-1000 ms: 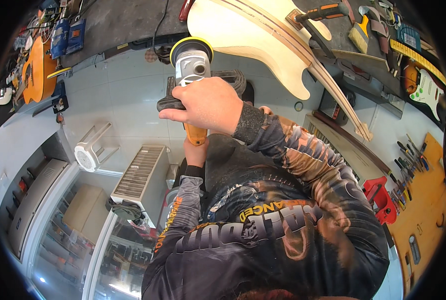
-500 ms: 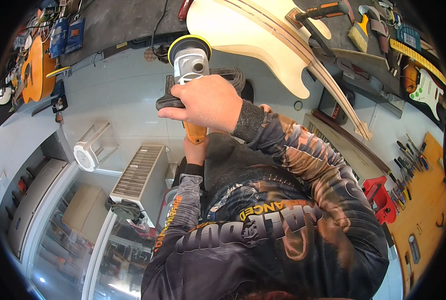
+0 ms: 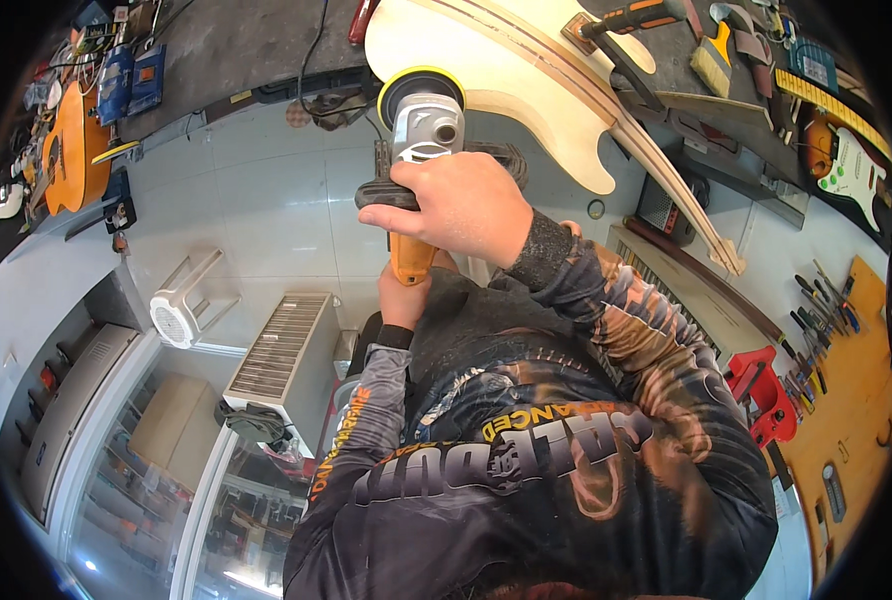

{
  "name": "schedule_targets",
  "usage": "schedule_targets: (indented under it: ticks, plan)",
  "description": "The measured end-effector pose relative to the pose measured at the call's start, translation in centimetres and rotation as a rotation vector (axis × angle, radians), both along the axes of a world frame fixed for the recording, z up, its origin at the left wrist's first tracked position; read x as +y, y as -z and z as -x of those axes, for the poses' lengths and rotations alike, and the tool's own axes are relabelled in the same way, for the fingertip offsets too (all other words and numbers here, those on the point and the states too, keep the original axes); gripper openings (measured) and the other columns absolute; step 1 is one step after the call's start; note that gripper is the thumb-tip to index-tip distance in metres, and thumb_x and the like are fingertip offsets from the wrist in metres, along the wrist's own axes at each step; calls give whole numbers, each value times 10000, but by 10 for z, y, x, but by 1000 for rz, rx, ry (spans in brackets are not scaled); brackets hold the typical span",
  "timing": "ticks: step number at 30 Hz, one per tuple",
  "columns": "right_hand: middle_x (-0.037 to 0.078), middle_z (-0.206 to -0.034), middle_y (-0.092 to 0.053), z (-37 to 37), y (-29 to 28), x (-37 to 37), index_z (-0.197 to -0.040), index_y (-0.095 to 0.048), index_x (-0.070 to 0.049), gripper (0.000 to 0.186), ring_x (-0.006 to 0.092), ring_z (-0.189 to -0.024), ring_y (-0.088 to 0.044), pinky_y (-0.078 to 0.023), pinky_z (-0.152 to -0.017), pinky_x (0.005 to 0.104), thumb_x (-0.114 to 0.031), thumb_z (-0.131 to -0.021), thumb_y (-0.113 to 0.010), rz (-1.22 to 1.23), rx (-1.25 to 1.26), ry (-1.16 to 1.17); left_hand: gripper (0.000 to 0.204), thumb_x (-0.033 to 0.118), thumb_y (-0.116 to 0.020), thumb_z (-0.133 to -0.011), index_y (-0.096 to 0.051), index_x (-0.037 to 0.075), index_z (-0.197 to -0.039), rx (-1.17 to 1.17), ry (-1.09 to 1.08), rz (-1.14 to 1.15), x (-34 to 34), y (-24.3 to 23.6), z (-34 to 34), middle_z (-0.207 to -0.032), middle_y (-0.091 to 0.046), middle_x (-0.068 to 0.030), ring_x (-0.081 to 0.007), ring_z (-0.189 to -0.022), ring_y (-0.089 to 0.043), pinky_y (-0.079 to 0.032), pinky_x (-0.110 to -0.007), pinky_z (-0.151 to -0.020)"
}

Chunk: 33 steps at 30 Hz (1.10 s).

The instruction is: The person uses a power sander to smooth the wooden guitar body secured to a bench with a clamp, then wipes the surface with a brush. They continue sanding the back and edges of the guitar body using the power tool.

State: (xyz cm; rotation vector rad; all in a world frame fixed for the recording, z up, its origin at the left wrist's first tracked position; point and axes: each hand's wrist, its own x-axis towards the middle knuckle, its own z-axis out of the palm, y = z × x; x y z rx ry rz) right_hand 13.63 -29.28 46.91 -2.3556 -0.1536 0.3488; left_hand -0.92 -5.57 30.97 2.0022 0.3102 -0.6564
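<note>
Both my hands are on an angle grinder (image 3: 428,128) with a grey head, an orange body and a round yellow-rimmed disc (image 3: 421,85). My right hand (image 3: 471,205) is closed over the tool behind its head, with the thumb along the black side handle (image 3: 376,194). Lower down, my left hand (image 3: 403,300) wraps round the rear end of the orange body, its fingers partly hidden. The disc overlaps the lower left edge of a pale wooden guitar body (image 3: 526,85); whether they touch I cannot tell. Its striped neck (image 3: 671,190) juts out toward the lower right.
An orange-handled clamp (image 3: 626,20) sits over the guitar body on the dark bench (image 3: 236,45). A brush (image 3: 714,62) lies right of it. Guitars (image 3: 71,150) stand at the left, a white stool (image 3: 181,310) on the floor. Several hand tools (image 3: 824,310) hang at the right.
The grinder has moved right with both hands on it, and its disc now overlaps the guitar body's edge more. The guitar and clamp stay nearly in place.
</note>
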Motion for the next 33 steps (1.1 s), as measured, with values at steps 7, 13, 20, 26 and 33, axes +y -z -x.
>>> schedule_targets:
  ticks: [7,13,20,26,33]
  plan:
    - [169,-737,-750,-10,0,16,-928,-764,-49,692,372,-690,-757,-603,-641,468,-725,-1005,-637,2,23,-70,296,82,-819,-837,-720,-33,-1091,23,-101,17,8,8,12,-959,-803,-155,-281,-897,-792,-592,-396,-810]
    - [167,-753,-759,-14,-1,22,-918,-762,-56,715,378,-699,-763,-611,-653,471,-751,-1003,-618,-36,34,-128,264,87,-798,-855,-719,-36,-1075,0,-148,8,11,6,16,-932,-797,-138,-258,-872,-789,-586,-384,-788]
    - [165,-709,-733,-3,1,5,-902,-753,-55,691,379,-675,-749,-601,-639,470,-731,-997,-646,2,2,-60,274,90,-805,-850,-723,-33,-1081,19,-88,-3,-3,1,11,-928,-797,-152,-278,-875,-792,-587,-398,-794]
    - [182,-691,-709,13,-3,-23,-893,-745,-50,649,386,-658,-730,-582,-615,469,-689,-991,-692,11,-27,30,295,94,-816,-835,-736,-8,-1101,11,12,-18,-21,-5,7,-953,-801,-196,-350,-928,-802,-596,-437,-818]
    - [181,-699,-716,11,-2,-23,-885,-747,-45,679,385,-666,-736,-584,-623,478,-707,-1004,-659,29,-36,22,282,80,-814,-838,-730,-19,-1089,-31,55,-33,-24,-10,12,-959,-800,-150,-277,-896,-789,-590,-399,-804]
